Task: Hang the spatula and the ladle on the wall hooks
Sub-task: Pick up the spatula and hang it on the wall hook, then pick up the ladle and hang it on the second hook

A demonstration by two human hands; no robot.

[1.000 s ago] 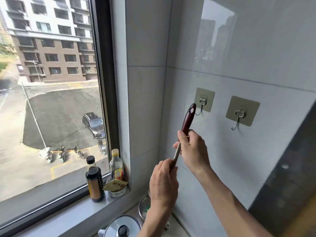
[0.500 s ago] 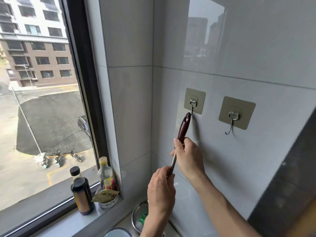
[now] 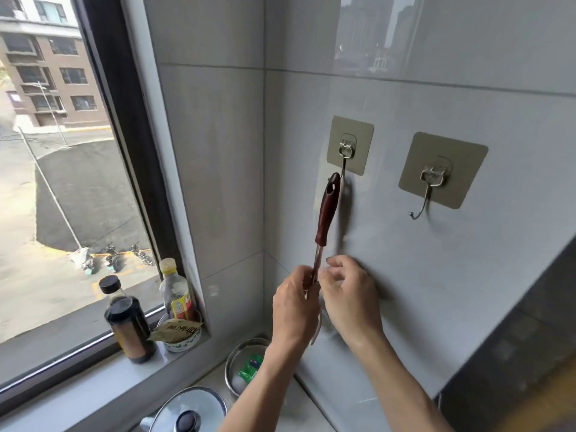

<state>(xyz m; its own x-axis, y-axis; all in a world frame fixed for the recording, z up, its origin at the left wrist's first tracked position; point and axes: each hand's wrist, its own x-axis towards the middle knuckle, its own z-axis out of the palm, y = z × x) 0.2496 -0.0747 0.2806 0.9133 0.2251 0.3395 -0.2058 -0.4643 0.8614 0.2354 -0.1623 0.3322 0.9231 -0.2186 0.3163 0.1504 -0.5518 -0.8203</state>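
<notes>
Utensil at frame centre, handle eye at tip of left hook; head hidden, spatula or ladle unclear. Left hand fingers pinch metal shaft; right hand fingers loosely curled, empty. Advice: confirm eye seated before release. Right hook bare.

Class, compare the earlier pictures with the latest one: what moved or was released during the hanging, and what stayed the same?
The utensil's dark red handle went from beside the left hook to hanging just under it, its hole at the hook. The right hand slid down off the handle and opened beside the metal shaft. The left hand kept its grip on the shaft. The right hook stayed empty.
</notes>
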